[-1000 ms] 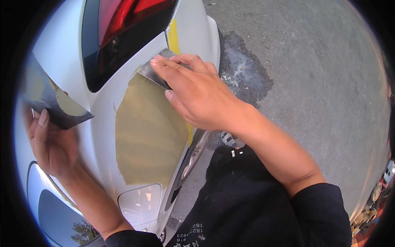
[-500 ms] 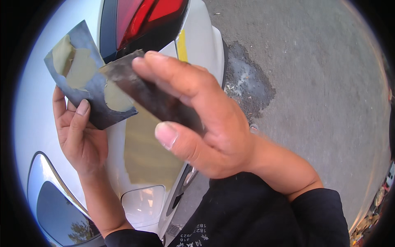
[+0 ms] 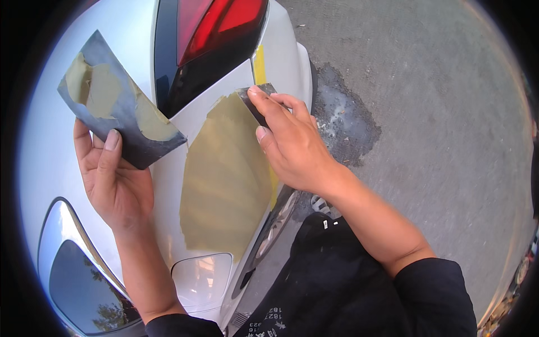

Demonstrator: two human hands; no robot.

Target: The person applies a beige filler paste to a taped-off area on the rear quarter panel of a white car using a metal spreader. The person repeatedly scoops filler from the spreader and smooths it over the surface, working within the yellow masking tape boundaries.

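Note:
My left hand [image 3: 115,174] grips a dark flat rectangular plate [image 3: 135,135] by its lower edge, thumb on top. Greenish-beige filler paste [image 3: 104,95] lies on that plate in a thick patch, with more along its right edge. In my right hand [image 3: 295,140] is a dark thin putty spreader [image 3: 255,101], pinched between thumb and fingers. The spreader is at the upper right edge of a broad filler patch [image 3: 224,174] on the white car panel. My right hand covers most of the spreader and part of the patch's right side.
Above the patch is a red tail light [image 3: 222,28]. Yellow tape [image 3: 260,64] runs along the panel seam. A fuel flap [image 3: 202,278] lies below, and a side window [image 3: 87,286] at lower left. Grey pavement [image 3: 438,129] with a wet dark stain [image 3: 345,115] spreads to the right.
My right hand has moved away from the plate, down and right to the panel, taking the spreader to the patch's edge. The paste near the plate's right edge looks reshaped. The left hand stays nearly still.

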